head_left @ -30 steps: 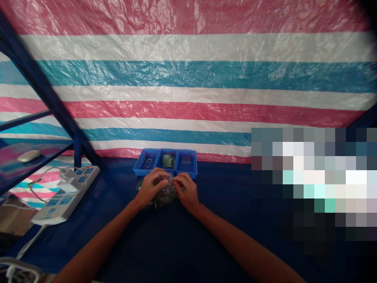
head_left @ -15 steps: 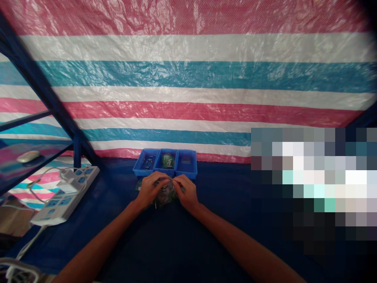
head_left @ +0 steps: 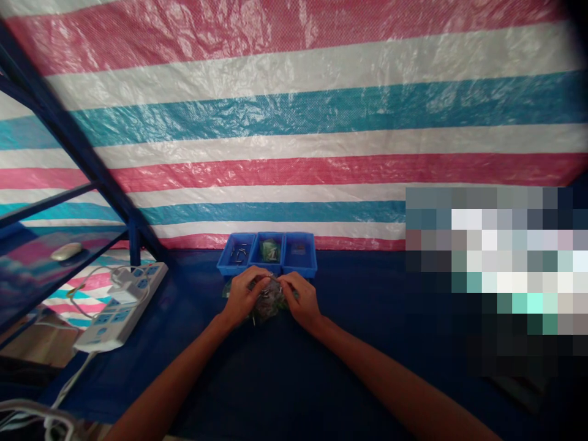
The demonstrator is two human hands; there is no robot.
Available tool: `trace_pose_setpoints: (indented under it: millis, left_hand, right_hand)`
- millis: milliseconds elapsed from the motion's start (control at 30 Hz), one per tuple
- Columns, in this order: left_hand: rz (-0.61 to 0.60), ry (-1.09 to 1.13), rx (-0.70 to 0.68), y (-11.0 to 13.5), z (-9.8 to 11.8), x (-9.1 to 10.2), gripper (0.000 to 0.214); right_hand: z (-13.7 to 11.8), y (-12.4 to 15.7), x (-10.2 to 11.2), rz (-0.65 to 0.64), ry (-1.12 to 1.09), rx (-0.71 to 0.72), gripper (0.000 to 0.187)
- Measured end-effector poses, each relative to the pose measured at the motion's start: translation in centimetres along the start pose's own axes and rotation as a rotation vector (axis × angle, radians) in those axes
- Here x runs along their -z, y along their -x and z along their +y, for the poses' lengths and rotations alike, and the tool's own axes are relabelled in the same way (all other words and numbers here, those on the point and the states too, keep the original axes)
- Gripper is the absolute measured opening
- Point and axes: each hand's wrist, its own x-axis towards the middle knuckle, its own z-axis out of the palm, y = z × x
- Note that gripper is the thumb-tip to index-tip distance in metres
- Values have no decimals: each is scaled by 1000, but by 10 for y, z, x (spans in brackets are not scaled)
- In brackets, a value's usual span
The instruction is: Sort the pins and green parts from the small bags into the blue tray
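Observation:
A clear plastic bag (head_left: 267,307) with greenish patches and small metal pieces lies on the dark blue tabletop, between my two hands. My left hand (head_left: 247,295) is closed on the bag's left upper edge, thumb against fingers. On the other side my right hand (head_left: 301,298) pinches the bag's right upper edge. The fingertips of both hands come close together at its top. Just beyond them stands a row of blue bins: the left bin (head_left: 223,268) holds several small metal pins, the middle bin (head_left: 266,269) a greenish plastic packet, the right bin (head_left: 300,268) something small and flat.
To the left a white power strip (head_left: 120,327) with a plugged-in adapter (head_left: 126,288) and cables lies along the table edge. A dark blue metal frame (head_left: 114,205) rises behind it. Striped plastic sheeting (head_left: 294,141) hangs at the back. The right side is pixelated.
The view has tilted and shifted, so the bins, bag and power strip appear farther right. Both hands keep hold of the bag in nearly the same pose.

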Motion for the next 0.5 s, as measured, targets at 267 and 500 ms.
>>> trace_pose_setpoints:
  millis: [267, 500]
  left_hand:
    - [14, -28, 5, 1, 3, 1, 17]
    - [66, 57, 89, 1, 1, 1, 18]
  right_hand:
    - [0, 1, -2, -2, 2, -6, 20]
    - [0, 1, -2, -5, -8, -15, 20]
